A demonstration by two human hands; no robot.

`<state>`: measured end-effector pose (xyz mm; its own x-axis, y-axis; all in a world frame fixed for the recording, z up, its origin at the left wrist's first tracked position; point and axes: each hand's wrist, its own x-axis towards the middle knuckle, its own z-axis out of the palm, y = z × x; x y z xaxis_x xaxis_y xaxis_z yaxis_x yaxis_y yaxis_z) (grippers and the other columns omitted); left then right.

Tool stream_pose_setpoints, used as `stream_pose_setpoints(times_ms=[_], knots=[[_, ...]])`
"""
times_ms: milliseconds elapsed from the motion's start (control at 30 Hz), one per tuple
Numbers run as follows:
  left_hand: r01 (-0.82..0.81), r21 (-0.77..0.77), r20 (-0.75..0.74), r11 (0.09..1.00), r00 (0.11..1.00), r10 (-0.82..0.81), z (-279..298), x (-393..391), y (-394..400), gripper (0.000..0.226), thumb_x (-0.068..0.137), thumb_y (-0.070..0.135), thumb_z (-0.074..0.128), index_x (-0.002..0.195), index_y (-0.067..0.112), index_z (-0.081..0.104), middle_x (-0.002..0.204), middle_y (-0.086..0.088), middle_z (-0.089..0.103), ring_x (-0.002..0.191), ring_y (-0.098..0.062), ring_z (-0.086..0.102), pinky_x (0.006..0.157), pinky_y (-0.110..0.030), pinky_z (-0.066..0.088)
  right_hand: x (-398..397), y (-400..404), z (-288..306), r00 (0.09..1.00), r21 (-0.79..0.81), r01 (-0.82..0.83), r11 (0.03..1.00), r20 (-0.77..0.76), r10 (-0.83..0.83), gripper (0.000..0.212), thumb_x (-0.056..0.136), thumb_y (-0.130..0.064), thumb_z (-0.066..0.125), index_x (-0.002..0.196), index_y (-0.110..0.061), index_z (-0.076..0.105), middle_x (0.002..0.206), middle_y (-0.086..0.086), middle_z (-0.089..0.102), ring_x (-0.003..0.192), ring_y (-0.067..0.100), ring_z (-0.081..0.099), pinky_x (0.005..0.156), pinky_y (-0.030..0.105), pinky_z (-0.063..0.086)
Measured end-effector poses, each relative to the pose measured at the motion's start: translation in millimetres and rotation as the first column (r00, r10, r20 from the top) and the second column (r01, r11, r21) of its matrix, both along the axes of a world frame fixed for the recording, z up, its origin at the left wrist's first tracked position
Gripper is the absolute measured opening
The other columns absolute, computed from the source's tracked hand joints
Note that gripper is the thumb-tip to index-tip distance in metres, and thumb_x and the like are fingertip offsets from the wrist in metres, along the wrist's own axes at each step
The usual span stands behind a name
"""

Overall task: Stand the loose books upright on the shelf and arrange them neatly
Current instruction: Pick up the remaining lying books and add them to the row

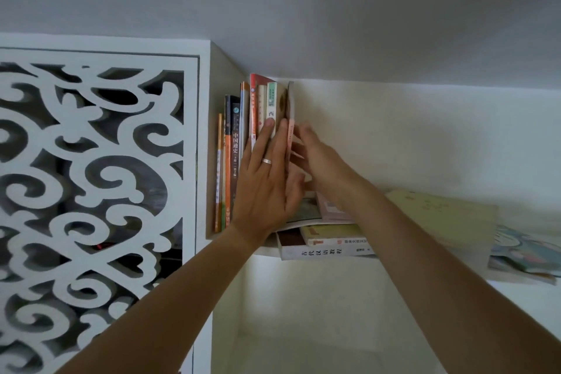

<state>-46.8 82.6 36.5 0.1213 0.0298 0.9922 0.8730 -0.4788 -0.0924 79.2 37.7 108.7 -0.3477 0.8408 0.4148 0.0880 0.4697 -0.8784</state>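
The shelf [349, 143] looks like painted board, cream-white, smooth and matt. The cut-out panel [91, 161] beside it is white and smooth too, with a soft, dull finish on its curly shapes. The standing books [233, 146] have paper covers; the dark spine looks a little shiny, the orange ones look matt. The thin book [290, 118] at the end of the row has a pale paper cover. The flat books [328, 244] under it show white paper spines with printed letters. The yellow-green book [443, 215] has a dull, plain paper cover. The ring [267, 161] on the left hand [264, 182] is shiny metal. The wall [303, 9] above is flat, matt grey paint.
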Motion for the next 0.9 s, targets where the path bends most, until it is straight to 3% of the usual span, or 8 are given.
stream_pose_setpoints(times_ms=[100,167,300,367,567,700,800,900], knots=[[-0.081,0.018,-0.007,0.997,0.997,0.081,-3.5,-2.2,6.2,0.079,0.102,0.018,0.059,0.162,0.003,0.009,0.169,-0.021,0.021,0.16,-0.03,0.013,0.123,-0.055,0.03,-6.5,8.7,-11.3,1.0,0.077,-0.014,0.997,0.019,0.013,0.044,0.107,-0.057,0.029,0.148,-0.049,0.041,0.13,-0.018,0.057,0.119,0.006,0.056,0.108,0.047,0.047],[-0.093,0.058,0.011,0.994,0.996,0.093,-3.6,-1.0,9.2,0.076,0.102,0.013,0.061,0.16,-0.002,0.014,0.169,-0.025,0.013,0.16,-0.033,0.011,0.124,-0.055,0.029,-4.1,13.1,-15.7,0.999,0.078,0.019,0.997,0.033,-0.022,0.048,0.109,-0.032,0.039,0.154,-0.047,0.033,0.137,-0.012,0.055,0.118,0.012,0.058,0.102,0.045,0.053],[-0.173,0.085,0.012,0.981,0.985,0.173,-0.9,-1.3,6.9,0.072,0.101,0.012,0.063,0.159,-0.005,0.023,0.17,-0.022,0.012,0.159,-0.034,0.014,0.123,-0.053,0.031,-1.9,12.5,-37.3,0.882,0.222,0.112,0.969,0.426,-0.2,0.08,0.102,-0.013,0.047,0.16,-0.049,0.005,0.156,-0.006,0.042,0.128,0.022,0.056,0.107,0.041,0.049],[-0.164,0.071,0.006,0.984,0.987,0.164,0.2,-2.6,5.1,0.067,0.103,0.011,0.059,0.159,-0.005,0.025,0.169,-0.022,0.017,0.159,-0.033,0.016,0.123,-0.053,0.031,-6.4,12.9,-42.0,0.867,0.241,0.124,0.963,0.446,-0.223,0.087,0.1,-0.013,0.049,0.159,-0.051,-0.002,0.157,-0.004,0.044,0.124,0.025,0.059,0.104,0.041,0.051],[-0.299,0.069,0.058,0.952,0.954,0.295,23.0,-4.7,-2.2,0.065,0.102,0.026,0.049,0.162,0.011,0.029,0.161,-0.016,0.016,0.121,-0.026,0.046,0.099,-0.038,0.043,-2.4,12.1,-32.0,0.87,0.338,0.244,0.909,0.337,-0.359,0.078,0.092,0.0,0.053,0.157,-0.036,0.03,0.104,0.006,0.073,0.085,0.016,0.069,0.062,0.011,0.046],[-0.383,0.073,-0.042,0.921,0.922,0.386,8.9,-6.7,6.9,0.061,0.102,0.024,0.052,0.16,0.013,0.035,0.164,-0.012,0.013,0.149,-0.03,0.024,0.111,-0.045,0.037,-0.4,5.5,-35.0,0.738,0.334,0.159,0.929,0.584,-0.337,0.084,0.095,-0.006,0.054,0.161,-0.035,0.012,0.104,0.006,0.067,0.071,0.008,0.056,0.054,0.013,0.038],[-0.447,0.082,-0.093,0.891,0.886,0.454,6.7,-3.7,6.3,0.057,0.101,0.022,0.051,0.157,0.014,0.042,0.17,-0.015,0.015,0.157,-0.032,0.011,0.123,-0.051,0.021,5.1,1.1,-35.7,0.724,0.305,0.145,0.941,0.616,-0.311,0.079,0.094,-0.008,0.057,0.159,-0.03,0.019,0.129,0.009,0.066,0.093,0.02,0.062,0.066,0.019,0.046],[-0.585,0.108,-0.222,0.804,0.774,0.593,5.0,4.1,3.9,0.048,0.107,0.021,0.034,0.152,0.008,0.048,0.173,-0.014,-0.003,0.16,-0.031,-0.008,0.129,-0.053,-0.006,16.8,-8.1,-28.9,0.698,0.407,0.207,0.89,0.576,-0.426,0.054,0.096,-0.013,0.058,0.147,-0.02,0.044,0.129,0.014,0.065,0.112,0.03,0.063,0.092,0.038,0.053]])
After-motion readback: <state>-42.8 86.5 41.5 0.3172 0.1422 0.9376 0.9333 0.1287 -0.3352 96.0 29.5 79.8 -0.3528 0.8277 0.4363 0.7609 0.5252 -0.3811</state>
